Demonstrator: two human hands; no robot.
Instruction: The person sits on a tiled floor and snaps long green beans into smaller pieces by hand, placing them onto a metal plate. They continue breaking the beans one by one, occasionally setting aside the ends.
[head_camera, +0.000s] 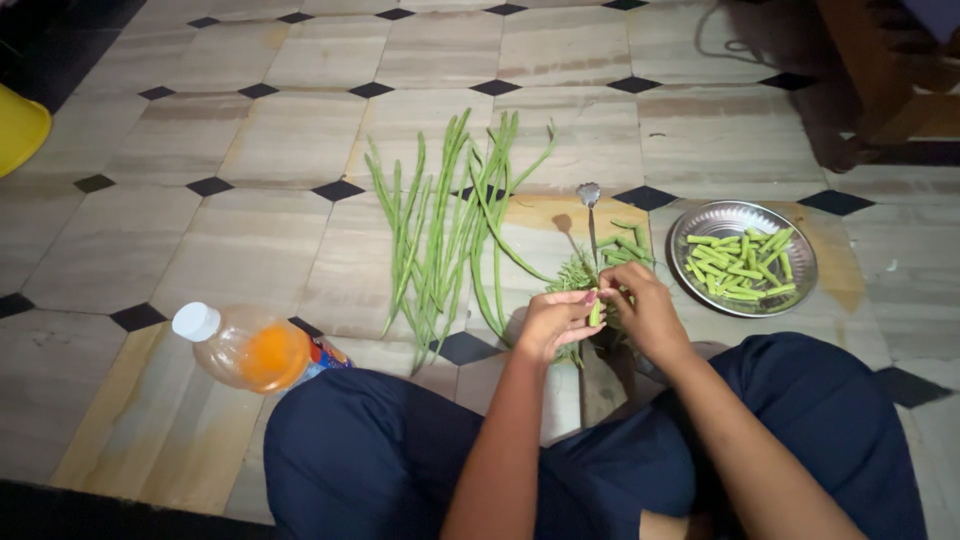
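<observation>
Knees in dark blue cloth fill the near edge. Beyond them, the left hand (556, 322) and right hand (645, 312) meet at centre, both grips narrow on one short bean piece (596, 312) between the fingertips. Whole beans (450, 225) lie spread to the left; a blade (590, 215) stands upright just beyond the hands. A steel plate (800, 290) of cut pieces sits near right. A bottle (250, 350) lies near left. Open tiled floor (200, 140) extends far and left.

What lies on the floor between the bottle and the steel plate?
In the head view, whole long beans lie between the bottle and the steel plate, then both hands.
</observation>
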